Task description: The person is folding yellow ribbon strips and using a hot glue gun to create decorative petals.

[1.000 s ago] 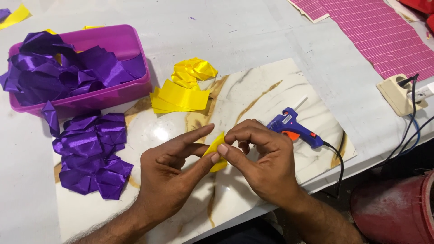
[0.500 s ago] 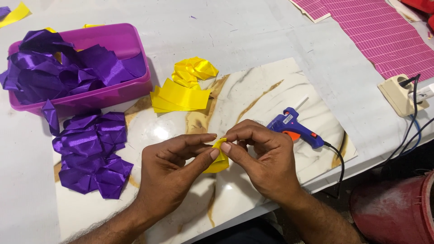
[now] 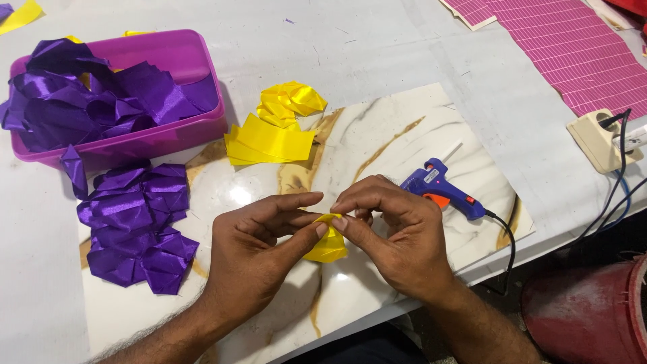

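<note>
Both the left hand [image 3: 253,253] and right hand [image 3: 397,232] pinch a folded yellow ribbon piece [image 3: 328,244] low over the marbled board [image 3: 377,135], where a loosened pinch would likely unfold it, the blue glue gun [image 3: 441,192] lying just beyond.

Most of the small folded yellow satin ribbon piece [image 3: 328,246] hides behind the left hand [image 3: 259,253] and right hand [image 3: 397,239] at centre. The red plastic bucket [image 3: 593,317], lower right, and the pink gridded sheet [image 3: 573,47], upper right, are cut by the frame's edges.
</note>
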